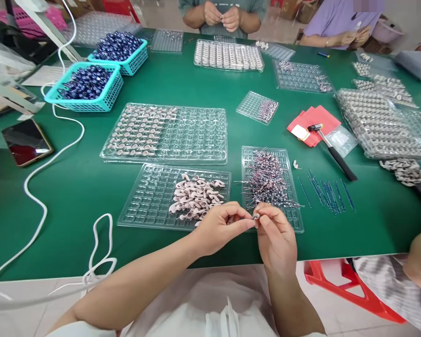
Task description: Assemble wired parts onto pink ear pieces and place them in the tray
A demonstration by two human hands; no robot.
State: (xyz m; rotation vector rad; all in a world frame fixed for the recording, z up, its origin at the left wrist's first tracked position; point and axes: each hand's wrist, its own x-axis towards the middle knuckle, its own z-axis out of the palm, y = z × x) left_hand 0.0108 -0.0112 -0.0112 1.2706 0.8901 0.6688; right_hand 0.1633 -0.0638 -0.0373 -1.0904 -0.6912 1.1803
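Note:
My left hand [224, 228] and my right hand [278, 238] meet above the table's front edge, fingertips pinched. Between them is a small round metallic part [256, 216], whose details are too small to make out; both hands seem to grip it. Just beyond my right hand, a clear tray [291, 175] bears a heap of small parts with thin wires [266, 175]. Beside my left hand, another clear tray [140, 201] carries a pile of pale earphone-shaped shells [196, 194]. Behind it, a larger clear tray [196, 135] has its left half filled with rows of shells [136, 133].
Blue baskets [112, 89] of dark blue shiny pieces stand at the back left. A phone [27, 142] and a white cable [44, 201] lie at left. To the right are a hammer [337, 157], red sheets [319, 119] and blue sticks [328, 196]. Co-workers [224, 16] sit opposite.

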